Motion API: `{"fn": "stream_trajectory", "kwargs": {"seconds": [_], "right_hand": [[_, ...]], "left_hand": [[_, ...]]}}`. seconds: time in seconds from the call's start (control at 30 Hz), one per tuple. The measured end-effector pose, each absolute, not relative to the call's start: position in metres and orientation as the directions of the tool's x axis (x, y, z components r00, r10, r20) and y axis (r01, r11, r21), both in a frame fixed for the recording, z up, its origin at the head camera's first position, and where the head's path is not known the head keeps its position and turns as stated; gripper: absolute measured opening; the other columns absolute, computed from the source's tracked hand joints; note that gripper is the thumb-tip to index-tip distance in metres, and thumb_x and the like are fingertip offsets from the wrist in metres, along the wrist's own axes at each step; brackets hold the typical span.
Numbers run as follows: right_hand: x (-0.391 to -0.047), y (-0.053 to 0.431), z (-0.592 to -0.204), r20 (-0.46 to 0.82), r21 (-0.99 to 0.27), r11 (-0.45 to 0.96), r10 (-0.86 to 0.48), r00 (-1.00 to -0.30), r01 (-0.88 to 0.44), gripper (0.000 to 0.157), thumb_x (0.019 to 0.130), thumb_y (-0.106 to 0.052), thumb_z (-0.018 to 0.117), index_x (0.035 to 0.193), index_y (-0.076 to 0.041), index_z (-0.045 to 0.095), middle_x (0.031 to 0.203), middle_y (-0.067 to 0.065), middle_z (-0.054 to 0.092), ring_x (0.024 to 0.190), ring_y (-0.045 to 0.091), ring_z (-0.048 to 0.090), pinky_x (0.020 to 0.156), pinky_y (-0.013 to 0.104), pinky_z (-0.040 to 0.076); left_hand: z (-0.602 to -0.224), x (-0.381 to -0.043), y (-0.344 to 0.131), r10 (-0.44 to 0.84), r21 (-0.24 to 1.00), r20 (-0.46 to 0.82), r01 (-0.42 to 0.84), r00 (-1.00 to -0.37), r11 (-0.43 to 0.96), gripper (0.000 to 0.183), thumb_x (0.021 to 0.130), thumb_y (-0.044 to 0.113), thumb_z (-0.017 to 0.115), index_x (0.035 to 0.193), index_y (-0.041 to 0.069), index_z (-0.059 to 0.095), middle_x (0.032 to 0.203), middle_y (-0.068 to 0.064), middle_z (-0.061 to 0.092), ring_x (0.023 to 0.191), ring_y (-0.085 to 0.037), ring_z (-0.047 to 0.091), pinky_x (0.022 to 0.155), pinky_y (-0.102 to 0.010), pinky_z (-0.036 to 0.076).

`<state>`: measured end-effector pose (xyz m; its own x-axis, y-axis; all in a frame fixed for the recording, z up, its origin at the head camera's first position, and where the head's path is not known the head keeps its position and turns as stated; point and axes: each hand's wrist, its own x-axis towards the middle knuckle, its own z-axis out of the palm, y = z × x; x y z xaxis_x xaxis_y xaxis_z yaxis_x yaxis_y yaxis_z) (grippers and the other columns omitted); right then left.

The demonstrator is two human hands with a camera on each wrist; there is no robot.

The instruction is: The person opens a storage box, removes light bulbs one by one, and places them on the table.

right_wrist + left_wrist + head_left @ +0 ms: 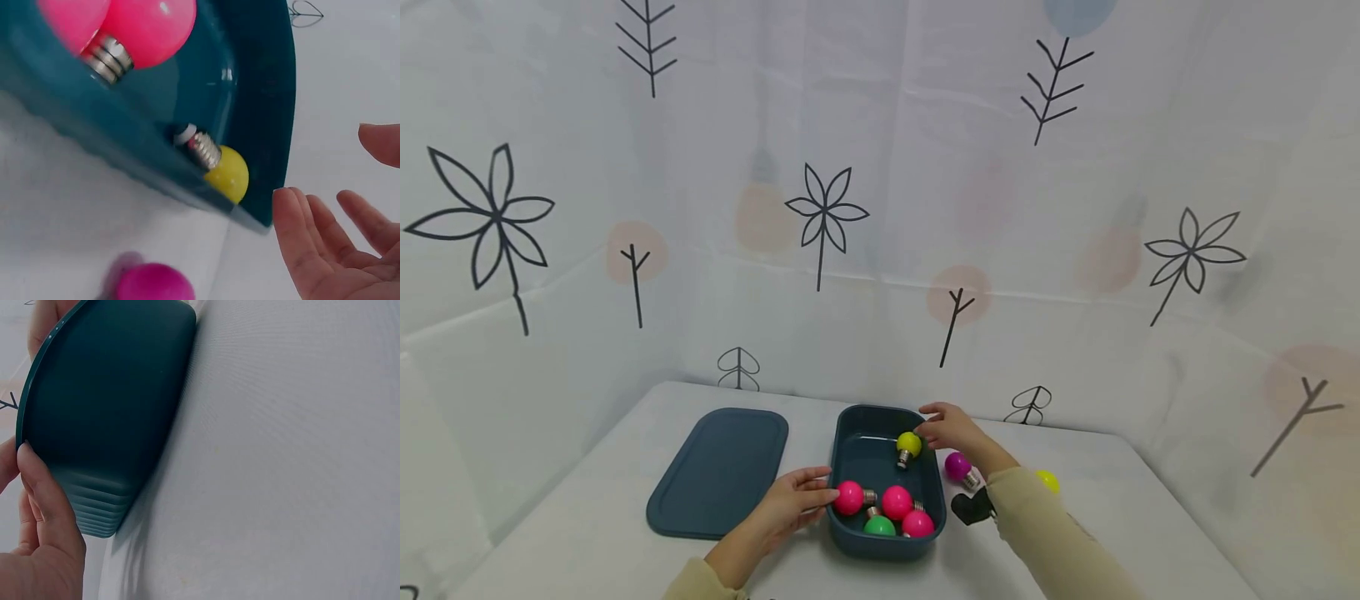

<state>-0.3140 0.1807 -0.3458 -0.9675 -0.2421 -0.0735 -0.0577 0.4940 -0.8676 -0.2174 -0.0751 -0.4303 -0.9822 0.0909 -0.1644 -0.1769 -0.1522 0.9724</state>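
Observation:
A dark teal tub holds colored light bulbs with metal screw bases. Three are pink, including one pink bulb; beside them lies a green bulb. A yellow bulb rests near the tub's far right corner. At the tub's near left side, my left hand pinches the rim, its thumb against the outer wall. My right hand is at the far right corner, fingers extended and holding nothing. In the right wrist view its fingertips are beside the rim; whether they touch is unclear.
Left of the tub lies a flat dark teal lid. On the table's right side are a purple bulb, a black heart-shaped item and another yellow bulb, partly hidden by the right sleeve. A patterned white cloth hangs behind.

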Motion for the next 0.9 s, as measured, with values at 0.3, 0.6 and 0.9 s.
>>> {"fn": "stream_trajectory", "kwargs": {"seconds": [0.3, 0.6, 0.9], "right_hand": [[-0.320, 0.161, -0.356, -0.130, -0.857, 0.515, -0.231, -0.964, -0.008, 0.050, 0.084, -0.007, 0.066, 0.127, 0.007, 0.046, 0.118, 0.024, 0.050, 0.099, 0.033, 0.057, 0.086, 0.040, 0.048], [-0.317, 0.143, -0.363, -0.122, -0.771, 0.635, -0.203, -0.972, -0.036, 0.050, 0.081, -0.010, 0.066, 0.125, 0.006, 0.049, 0.119, 0.024, 0.051, 0.096, 0.031, 0.052, 0.089, 0.048, 0.044], [-0.318, 0.140, -0.368, -0.090, -0.835, 0.548, -0.216, -0.972, -0.044, 0.053, 0.074, 0.009, 0.065, 0.125, 0.008, 0.049, 0.110, 0.025, 0.053, 0.090, 0.031, 0.055, 0.082, 0.042, 0.049]], "left_hand": [[-0.429, -0.217, -0.076, 0.090, 0.973, -0.170, -0.182, -0.981, -0.145, 0.061, 0.079, 0.012, 0.075, 0.129, -0.006, 0.046, 0.105, -0.013, 0.055, 0.078, -0.016, 0.058, 0.073, -0.029, 0.053], [-0.429, -0.216, -0.076, 0.091, 0.971, -0.168, -0.181, -0.982, -0.158, 0.060, 0.078, 0.011, 0.075, 0.128, -0.006, 0.047, 0.103, -0.012, 0.055, 0.077, -0.015, 0.059, 0.073, -0.028, 0.053], [-0.427, -0.216, -0.075, 0.088, 0.971, -0.174, -0.186, -0.981, -0.152, 0.059, 0.079, 0.010, 0.075, 0.128, -0.006, 0.047, 0.104, -0.012, 0.056, 0.078, -0.015, 0.059, 0.073, -0.028, 0.053]]}}
